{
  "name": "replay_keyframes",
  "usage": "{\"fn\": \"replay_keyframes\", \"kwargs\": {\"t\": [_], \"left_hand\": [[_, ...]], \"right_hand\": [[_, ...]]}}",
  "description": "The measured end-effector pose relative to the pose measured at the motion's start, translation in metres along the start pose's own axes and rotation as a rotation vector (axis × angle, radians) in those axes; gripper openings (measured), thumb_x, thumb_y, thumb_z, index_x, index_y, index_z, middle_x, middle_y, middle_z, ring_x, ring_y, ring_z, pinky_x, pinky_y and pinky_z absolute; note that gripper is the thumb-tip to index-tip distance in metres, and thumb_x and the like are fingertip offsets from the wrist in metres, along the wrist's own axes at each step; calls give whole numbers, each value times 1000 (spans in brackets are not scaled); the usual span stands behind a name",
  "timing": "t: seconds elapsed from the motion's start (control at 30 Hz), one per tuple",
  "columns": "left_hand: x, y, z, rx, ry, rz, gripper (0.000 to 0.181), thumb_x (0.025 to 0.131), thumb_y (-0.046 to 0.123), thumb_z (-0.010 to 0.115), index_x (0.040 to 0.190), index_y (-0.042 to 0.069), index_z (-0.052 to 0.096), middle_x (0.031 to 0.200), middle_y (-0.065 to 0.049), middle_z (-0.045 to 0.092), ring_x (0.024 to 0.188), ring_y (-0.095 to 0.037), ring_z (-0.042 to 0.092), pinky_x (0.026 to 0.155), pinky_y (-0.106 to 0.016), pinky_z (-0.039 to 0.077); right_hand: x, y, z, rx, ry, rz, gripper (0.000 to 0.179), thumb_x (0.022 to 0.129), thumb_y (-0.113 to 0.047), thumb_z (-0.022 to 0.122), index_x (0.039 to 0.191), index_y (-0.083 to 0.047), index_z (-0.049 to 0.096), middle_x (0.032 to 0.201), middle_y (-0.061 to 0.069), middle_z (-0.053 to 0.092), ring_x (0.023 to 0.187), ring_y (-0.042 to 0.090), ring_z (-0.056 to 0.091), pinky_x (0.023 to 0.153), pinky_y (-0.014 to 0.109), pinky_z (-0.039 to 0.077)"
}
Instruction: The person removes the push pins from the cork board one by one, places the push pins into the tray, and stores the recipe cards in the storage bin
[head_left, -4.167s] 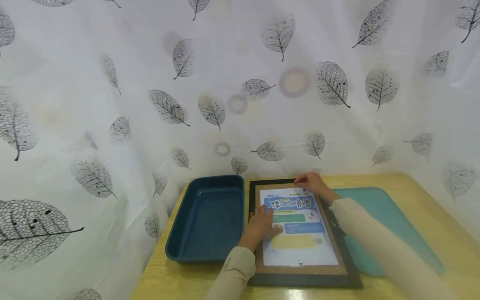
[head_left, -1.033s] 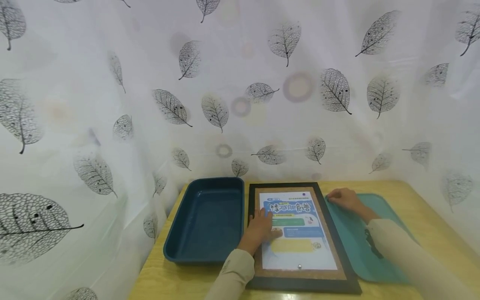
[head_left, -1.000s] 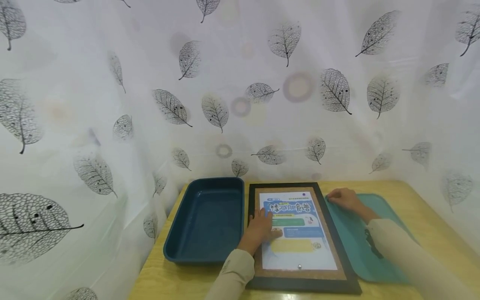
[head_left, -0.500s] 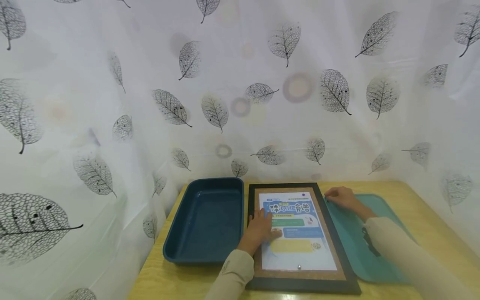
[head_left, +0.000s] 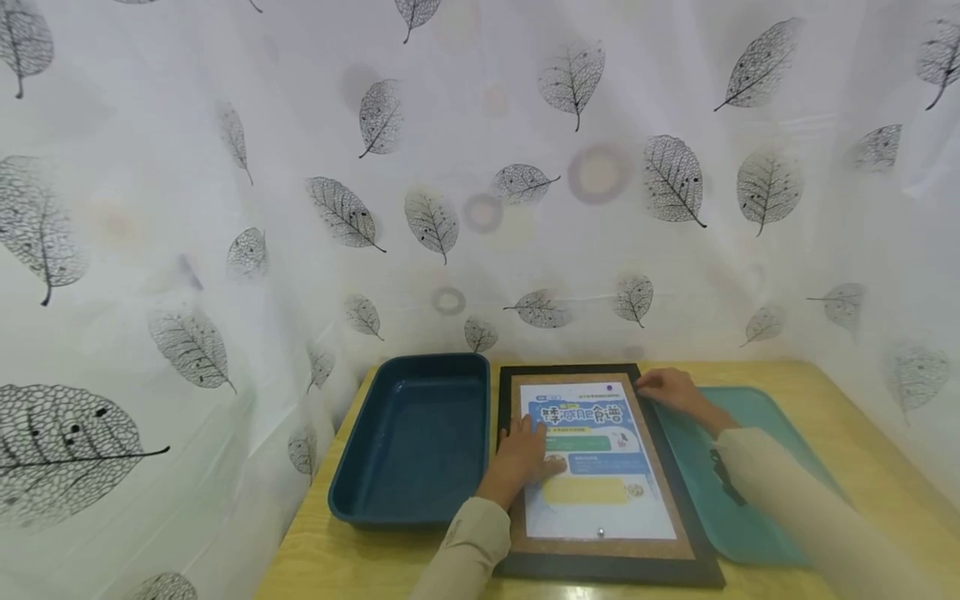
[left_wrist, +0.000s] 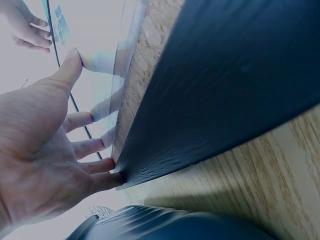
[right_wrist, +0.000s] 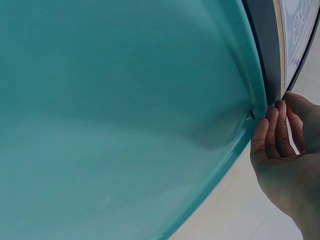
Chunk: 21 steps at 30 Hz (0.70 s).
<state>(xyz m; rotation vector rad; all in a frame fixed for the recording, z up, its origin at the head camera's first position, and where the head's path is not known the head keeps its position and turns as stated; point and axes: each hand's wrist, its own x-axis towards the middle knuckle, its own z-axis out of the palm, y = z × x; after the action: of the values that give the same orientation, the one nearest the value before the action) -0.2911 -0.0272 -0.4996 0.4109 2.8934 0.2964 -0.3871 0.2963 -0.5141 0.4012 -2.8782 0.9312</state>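
A cork board [head_left: 512,500] in a black frame lies on the table in the head view, bearing a printed sheet [head_left: 592,518]. A purple pin [head_left: 609,387] is at the sheet's upper right, and a silver pin [head_left: 601,532] is near its lower edge. My left hand [head_left: 517,458] rests on the sheet's left side, fingers spread; the left wrist view shows clear plastic beside the fingers. By the board's upper right corner, my right hand [head_left: 673,392] pinches what looks like a tiny dark push pin, mostly hidden by the fingertips.
Left of the board stands a deep dark blue tray [head_left: 483,417]. A teal tray [head_left: 750,467] lies to the right under my right forearm; a small pin-like piece [right_wrist: 250,116] sits by its rim in the right wrist view. Behind the table hangs a leaf-patterned curtain [head_left: 480,250].
My right hand has left the teal tray's rim and shifted slightly left to the board's upper right corner. Earlier it was at the board's top edge. The left hand stays put.
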Motion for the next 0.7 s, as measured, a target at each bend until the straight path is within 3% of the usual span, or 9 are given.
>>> {"fn": "replay_keyframes", "kwargs": {"t": [0.23, 0.7], "left_hand": [[-1, 2, -1, -1, 0, -4, 81, 95, 56, 70, 155, 8, 44, 165, -20, 33, 153, -40, 29, 124, -56, 28], [-2, 0, -1, -12, 12, 6, 81, 95, 55, 70, 154, 8, 44, 164, -19, 34, 153, -40, 30, 124, -56, 28]], "right_hand": [[9, -3, 11, -5, -28, 57, 22, 93, -13, 74, 107, 4, 73, 107, 24, 74, 102, 44, 69, 92, 58, 57], [22, -18, 24, 0, -71, 67, 26, 95, -15, 72, 114, 3, 73, 110, 21, 74, 102, 38, 69, 93, 54, 57]]}}
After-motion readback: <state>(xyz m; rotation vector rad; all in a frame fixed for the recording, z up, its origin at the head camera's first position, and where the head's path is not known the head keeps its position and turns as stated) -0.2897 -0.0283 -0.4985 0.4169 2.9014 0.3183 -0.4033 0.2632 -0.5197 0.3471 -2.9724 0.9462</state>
